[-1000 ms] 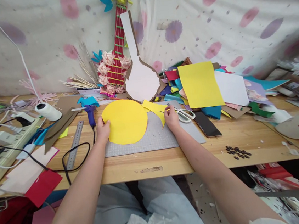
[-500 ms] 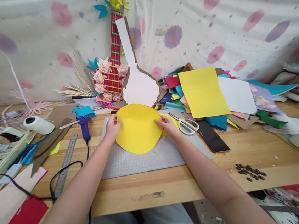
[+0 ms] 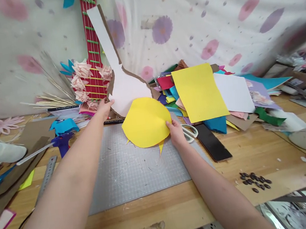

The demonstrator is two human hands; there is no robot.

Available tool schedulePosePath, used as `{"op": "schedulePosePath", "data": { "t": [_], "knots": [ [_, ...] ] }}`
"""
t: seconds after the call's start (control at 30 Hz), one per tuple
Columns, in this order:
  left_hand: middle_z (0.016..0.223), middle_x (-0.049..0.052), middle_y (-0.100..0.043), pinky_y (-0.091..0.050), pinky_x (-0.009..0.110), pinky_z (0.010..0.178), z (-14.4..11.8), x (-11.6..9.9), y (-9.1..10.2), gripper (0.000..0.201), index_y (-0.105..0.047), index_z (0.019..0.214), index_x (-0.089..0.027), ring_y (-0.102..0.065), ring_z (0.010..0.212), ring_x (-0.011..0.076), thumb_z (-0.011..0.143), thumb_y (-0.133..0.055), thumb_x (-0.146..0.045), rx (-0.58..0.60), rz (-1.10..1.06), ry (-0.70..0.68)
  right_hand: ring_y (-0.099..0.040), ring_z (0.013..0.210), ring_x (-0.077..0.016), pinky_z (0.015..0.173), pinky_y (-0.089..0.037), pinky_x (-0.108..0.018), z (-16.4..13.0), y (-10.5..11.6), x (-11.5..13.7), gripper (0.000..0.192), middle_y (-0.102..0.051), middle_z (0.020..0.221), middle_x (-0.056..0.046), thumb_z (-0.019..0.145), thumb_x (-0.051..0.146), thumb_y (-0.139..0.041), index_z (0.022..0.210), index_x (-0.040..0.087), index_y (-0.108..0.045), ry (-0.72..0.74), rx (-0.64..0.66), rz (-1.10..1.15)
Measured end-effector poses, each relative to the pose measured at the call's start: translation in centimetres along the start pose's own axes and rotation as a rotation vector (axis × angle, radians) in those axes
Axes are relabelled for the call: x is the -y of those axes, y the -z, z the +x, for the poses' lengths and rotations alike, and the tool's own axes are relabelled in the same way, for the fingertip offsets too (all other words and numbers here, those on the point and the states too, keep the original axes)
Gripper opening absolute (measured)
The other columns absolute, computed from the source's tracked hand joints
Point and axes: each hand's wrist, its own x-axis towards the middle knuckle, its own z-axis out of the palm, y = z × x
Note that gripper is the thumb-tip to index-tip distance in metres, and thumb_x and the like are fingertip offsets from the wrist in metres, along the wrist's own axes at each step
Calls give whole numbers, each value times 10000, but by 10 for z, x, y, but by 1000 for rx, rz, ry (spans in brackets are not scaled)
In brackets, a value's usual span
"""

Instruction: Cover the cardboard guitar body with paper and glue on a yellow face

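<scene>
Head view: right hand (image 3: 177, 133) pinches right edge of yellow paper disc (image 3: 146, 127), lifted over far edge of grey cutting mat (image 3: 136, 167) on worktop (image 3: 255, 147). Left hand (image 3: 103, 108) grips white guitar-shaped cardboard cutout (image 3: 124, 84), steadying its lower left edge near disc.

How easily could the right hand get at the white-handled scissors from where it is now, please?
Probably easily. The right hand pinches the edge of the yellow paper circle, and the scissors lie on the mat right beside it with nothing between them. It would have to let go of the circle first, though.
</scene>
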Motion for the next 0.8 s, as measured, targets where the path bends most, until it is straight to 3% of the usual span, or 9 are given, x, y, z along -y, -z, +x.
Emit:
{"op": "schedulePosePath", "data": {
  "t": [0.13,0.3,0.4,0.5,0.63,0.7,0.8],
  "knots": [
    [925,68,-662,-515,350,757,-13,-3,-11,247,-570,880,-165,-628,812,173,650,-661,-151,1,-27,129,-656,807,-211,678,-536,-342,-2,0,3,293,-691,844,-19,644,337,-566,907,219,-513,-21,-9,69],
    [1006,65,-639,-503,332,810,-27,-15,-9,294,-534,947,-168,-615,916,168,674,-645,-181,-82,-90,-30,-643,889,-209,716,-536,-343,-1,5,5,254,-689,911,-30,648,329,-561,873,220,-514,32,-53,114],
    [1069,63,-611,-499,338,833,-51,-29,0,308,-502,976,-180,-598,981,175,702,-639,-209,-146,-137,-104,-632,948,-196,764,-530,-342,2,9,8,210,-681,953,-31,673,301,-543,865,221,-518,68,-83,174],
    [1112,42,-600,-521,374,801,-96,-45,9,283,-480,995,-217,-604,977,177,744,-609,-194,-163,-224,-43,-627,965,-181,788,-528,-332,7,16,15,167,-677,945,-33,699,242,-528,864,214,-521,85,-147,225],
    [1112,63,-609,-545,391,776,-174,-52,16,238,-504,963,-198,-610,969,178,752,-612,-174,-223,-285,156,-642,877,-136,723,-545,-281,15,32,28,132,-662,887,7,710,180,-539,836,214,-517,101,-315,339],
    [1051,89,-629,-554,407,765,-209,-45,16,218,-521,924,-163,-616,956,195,738,-632,-169,-239,-297,265,-643,834,-122,701,-546,-267,15,38,34,118,-653,873,21,718,196,-556,831,212,-527,192,-380,349],
    [986,112,-642,-560,440,752,-248,-29,10,146,-528,866,-126,-617,958,220,753,-617,-153,-270,-324,388,-640,864,-134,777,-536,-304,4,34,43,129,-662,912,4,751,260,-556,866,203,-570,440,-409,238]
  ]
}}
